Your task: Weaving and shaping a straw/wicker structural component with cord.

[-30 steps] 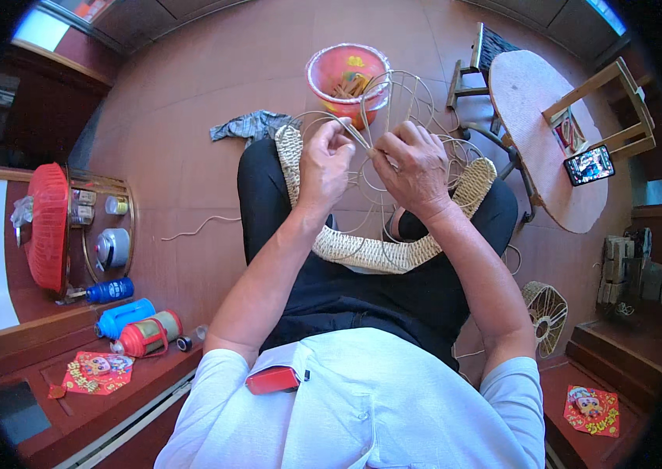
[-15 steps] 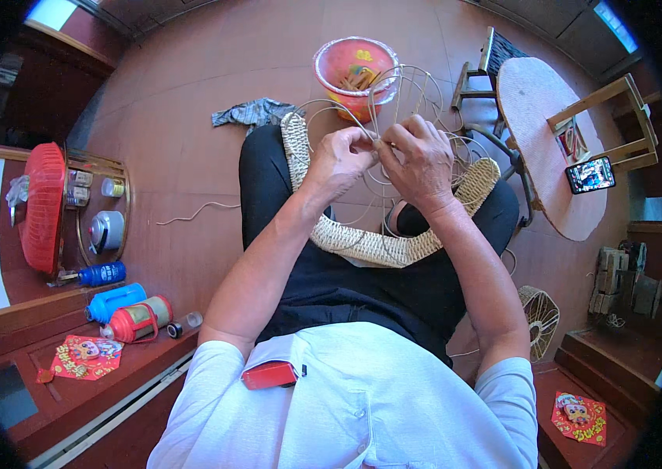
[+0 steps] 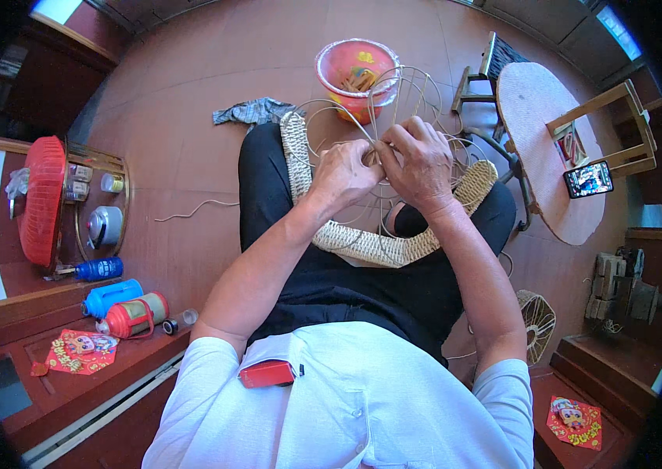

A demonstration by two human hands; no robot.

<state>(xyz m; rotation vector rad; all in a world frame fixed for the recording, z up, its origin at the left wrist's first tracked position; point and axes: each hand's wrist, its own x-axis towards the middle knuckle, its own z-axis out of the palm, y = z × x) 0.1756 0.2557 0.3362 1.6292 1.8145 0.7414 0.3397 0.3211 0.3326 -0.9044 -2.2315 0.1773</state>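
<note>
Above my lap, my left hand and my right hand meet with their fingertips pinched together on thin, pale cane-like strands. The strands fan out in loose loops in front of and below my fingers; their crossing point is mostly hidden by the hands. Across my thighs lies a cream woven band, curved in a U with its open side away from me. Its left arm rises beside my left wrist, and its right arm passes behind my right wrist. Whether the strands join the band cannot be made out.
Beyond my knees stand a red bucket holding wooden pieces and a crumpled checked cloth. A round-topped table with a phone is at right. Thermos flasks, a kettle and a red basket are at left.
My left hand's fingers have curled in and shifted slightly toward the right hand at the strands. The right hand keeps its pinch almost in place, and the woven band lies as before.
</note>
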